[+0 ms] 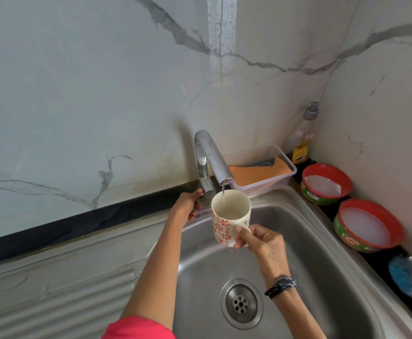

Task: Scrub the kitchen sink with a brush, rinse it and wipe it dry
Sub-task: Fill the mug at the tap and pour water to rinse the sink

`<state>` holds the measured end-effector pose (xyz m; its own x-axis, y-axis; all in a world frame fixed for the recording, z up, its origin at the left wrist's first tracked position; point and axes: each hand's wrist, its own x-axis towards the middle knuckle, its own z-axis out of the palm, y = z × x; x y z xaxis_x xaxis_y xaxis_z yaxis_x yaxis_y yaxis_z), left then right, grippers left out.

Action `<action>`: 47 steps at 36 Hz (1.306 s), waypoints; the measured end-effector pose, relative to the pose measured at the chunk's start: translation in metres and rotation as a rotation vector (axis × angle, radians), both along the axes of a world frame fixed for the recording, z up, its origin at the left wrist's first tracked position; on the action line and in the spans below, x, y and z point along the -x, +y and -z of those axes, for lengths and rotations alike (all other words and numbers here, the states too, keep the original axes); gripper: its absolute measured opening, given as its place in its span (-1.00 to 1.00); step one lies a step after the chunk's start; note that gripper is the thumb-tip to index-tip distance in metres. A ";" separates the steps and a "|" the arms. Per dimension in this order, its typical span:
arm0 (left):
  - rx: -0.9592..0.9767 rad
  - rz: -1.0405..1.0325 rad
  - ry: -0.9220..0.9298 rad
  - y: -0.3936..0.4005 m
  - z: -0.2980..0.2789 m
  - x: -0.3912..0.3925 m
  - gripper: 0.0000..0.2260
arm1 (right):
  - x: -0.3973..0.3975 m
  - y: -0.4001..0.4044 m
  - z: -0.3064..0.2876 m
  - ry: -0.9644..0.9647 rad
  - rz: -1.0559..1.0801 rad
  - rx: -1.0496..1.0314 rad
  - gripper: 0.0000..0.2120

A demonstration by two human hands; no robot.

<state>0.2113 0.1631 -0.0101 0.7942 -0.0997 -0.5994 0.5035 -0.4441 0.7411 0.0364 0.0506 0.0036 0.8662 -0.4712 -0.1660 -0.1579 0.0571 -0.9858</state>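
Note:
My right hand [261,241] grips the handle of a cream mug with red flower patterns [227,216], held upright over the steel sink [322,253]. A thin stream of water runs from the tap spout [214,157] into the mug, which holds some water. My left hand [186,207] grips the tap's lever at the base of the tap. The drain [241,303] lies at the bottom of the basin. A blue and white brush [410,277] lies on the counter at the right edge.
A clear plastic tub [283,177] with an orange cloth [256,173] stands behind the sink. Two red-rimmed bowls of white cleaner [326,184] [367,226] sit on the right counter. A bottle [302,140] stands in the corner. The ribbed drainboard [65,289] lies to the left.

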 end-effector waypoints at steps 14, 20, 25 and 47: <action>0.135 -0.124 0.022 -0.006 0.005 0.006 -0.67 | 0.000 0.003 0.013 0.024 0.002 -0.031 -0.68; 0.115 -0.121 0.012 -0.006 0.004 0.006 -0.67 | -0.001 0.002 0.017 0.026 -0.002 -0.024 -0.68; 0.145 -0.138 0.037 -0.006 0.003 0.007 -0.67 | -0.001 0.001 0.020 0.030 -0.003 -0.005 -0.65; 0.398 -0.422 0.026 -0.010 0.010 0.028 -0.66 | -0.003 -0.001 0.026 0.026 -0.006 0.044 -0.66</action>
